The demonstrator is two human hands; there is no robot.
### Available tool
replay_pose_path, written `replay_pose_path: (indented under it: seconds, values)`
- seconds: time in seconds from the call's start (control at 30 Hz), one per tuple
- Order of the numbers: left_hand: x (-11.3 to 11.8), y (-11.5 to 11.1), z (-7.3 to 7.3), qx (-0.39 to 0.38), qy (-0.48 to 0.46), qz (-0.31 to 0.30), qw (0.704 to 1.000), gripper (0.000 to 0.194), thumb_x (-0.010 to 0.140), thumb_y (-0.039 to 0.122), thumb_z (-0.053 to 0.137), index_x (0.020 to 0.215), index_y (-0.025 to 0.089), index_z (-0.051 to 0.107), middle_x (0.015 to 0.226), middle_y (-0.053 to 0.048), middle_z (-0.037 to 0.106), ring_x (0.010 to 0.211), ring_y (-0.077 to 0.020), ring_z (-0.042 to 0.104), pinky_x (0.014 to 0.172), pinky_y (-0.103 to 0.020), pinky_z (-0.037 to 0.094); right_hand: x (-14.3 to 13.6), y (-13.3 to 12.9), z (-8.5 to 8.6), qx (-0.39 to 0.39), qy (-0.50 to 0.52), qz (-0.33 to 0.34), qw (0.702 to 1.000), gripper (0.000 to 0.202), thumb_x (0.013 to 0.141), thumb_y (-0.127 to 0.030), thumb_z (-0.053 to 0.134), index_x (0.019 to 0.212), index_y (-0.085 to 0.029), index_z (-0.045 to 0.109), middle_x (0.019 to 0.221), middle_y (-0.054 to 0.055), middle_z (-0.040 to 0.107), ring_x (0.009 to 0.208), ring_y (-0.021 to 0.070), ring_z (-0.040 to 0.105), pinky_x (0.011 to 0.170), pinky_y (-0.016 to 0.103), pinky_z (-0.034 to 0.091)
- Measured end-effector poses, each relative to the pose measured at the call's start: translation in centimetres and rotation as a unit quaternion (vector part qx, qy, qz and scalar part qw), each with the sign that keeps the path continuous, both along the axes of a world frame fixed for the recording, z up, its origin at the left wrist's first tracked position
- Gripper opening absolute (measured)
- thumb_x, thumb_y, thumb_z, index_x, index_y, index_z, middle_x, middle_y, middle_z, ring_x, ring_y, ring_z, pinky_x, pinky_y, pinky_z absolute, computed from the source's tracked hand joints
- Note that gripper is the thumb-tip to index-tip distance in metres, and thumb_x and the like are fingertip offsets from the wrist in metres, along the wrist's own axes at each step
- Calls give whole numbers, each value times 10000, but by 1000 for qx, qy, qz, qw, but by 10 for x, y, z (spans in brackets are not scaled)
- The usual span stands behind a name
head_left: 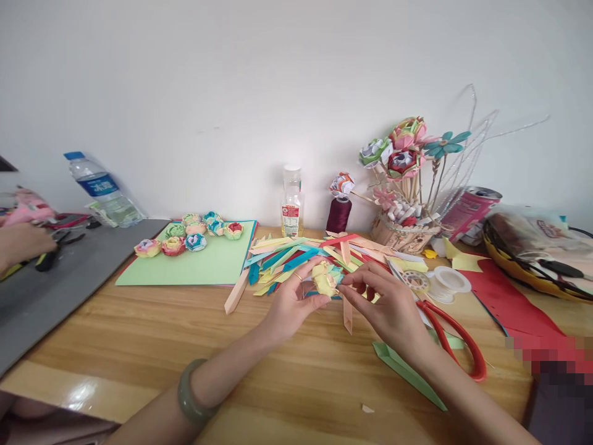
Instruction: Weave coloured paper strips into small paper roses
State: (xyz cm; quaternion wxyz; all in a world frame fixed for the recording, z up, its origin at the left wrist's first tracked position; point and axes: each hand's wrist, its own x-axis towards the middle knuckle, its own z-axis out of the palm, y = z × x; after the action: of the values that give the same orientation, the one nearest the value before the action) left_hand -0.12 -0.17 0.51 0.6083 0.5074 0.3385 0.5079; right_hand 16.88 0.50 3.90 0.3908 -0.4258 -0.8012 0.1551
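Observation:
My left hand (291, 303) holds a small yellow and teal paper flower (325, 279) between thumb and fingers, above the wooden table. My right hand (382, 296) is closed in a pinch at the flower's right side, touching its teal edge. Behind both hands spreads a pile of folded paper strips (287, 259) in blue, yellow, peach and red. Red-handled scissors (477, 352) lie right of my right hand, their blades partly hidden. Under my right forearm is a folded green strip (407, 374). Several finished paper flowers (173, 246) rest on green paper (185, 270) at the left.
At the back stand a glass bottle (291, 207), a purple thread spool (340, 215) and a basket of flowers (403, 235). Clear reels (448, 281) and red paper (519, 296) lie right. Another person's hand (23, 244) is over the grey mat (88, 290), near a water bottle (99, 182).

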Motion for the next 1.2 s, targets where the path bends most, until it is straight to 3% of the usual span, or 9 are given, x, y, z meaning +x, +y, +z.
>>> replay_pose_path:
  seconds: [0.23, 0.37, 0.57, 0.73, 0.83, 1.03, 1.2]
  values:
    - [-1, 0, 3, -17, 5, -6, 1000, 630, 698, 272, 663, 1282, 268, 426, 1206, -71, 557, 962, -225, 568, 684, -291, 501, 1, 1, -1, -66, 29, 13, 997, 99, 821, -232, 532, 756, -178, 585, 734, 24, 565, 615, 129, 510, 536, 250, 405]
    - [0, 1, 2, -10, 11, 2, 1000, 586, 691, 265, 673, 1243, 246, 476, 1267, -69, 514, 1019, -230, 551, 773, -308, 487, 0, 3, -3, -126, 32, 11, 991, 117, 813, -240, 533, 736, -175, 591, 700, 14, 575, 585, 122, 508, 523, 240, 401]
    - [0, 1, 1, -26, 43, 12, 999, 608, 709, 320, 653, 1272, 238, 439, 1160, -77, 582, 913, -200, 588, 744, -305, 493, -2, 2, -3, -86, 23, -3, 996, 138, 795, -237, 523, 707, -167, 603, 715, 31, 572, 609, 133, 506, 555, 258, 394]
    - [-1, 0, 6, -68, 24, -2, 997, 588, 720, 350, 634, 1260, 212, 446, 1045, -69, 610, 759, -141, 598, 705, -275, 487, 1, 8, -2, -242, 86, 29, 966, 171, 787, -304, 529, 734, -166, 616, 730, 30, 609, 671, 151, 547, 593, 254, 420]
    - [-1, 0, 7, -85, 30, -5, 996, 548, 731, 366, 614, 1232, 197, 469, 961, -56, 617, 745, -135, 593, 682, -263, 487, 2, 11, -4, -270, 105, 38, 956, 168, 752, -321, 563, 723, -164, 613, 707, 19, 607, 658, 150, 545, 598, 253, 425]
    - [0, 1, 0, -58, 48, -11, 997, 549, 704, 329, 646, 1206, 185, 475, 1090, -76, 584, 914, -180, 576, 730, -270, 485, 1, 9, -2, -235, 78, 37, 968, 196, 770, -307, 529, 679, -160, 621, 704, 29, 605, 650, 148, 543, 571, 247, 414]
    - [1, 1, -2, 18, 87, 10, 996, 511, 712, 275, 648, 1186, 173, 487, 1133, -84, 585, 1038, -207, 539, 869, -304, 445, -4, 2, -5, -86, -3, -17, 996, 121, 735, -178, 496, 640, -164, 569, 645, 15, 546, 549, 119, 482, 514, 242, 373]
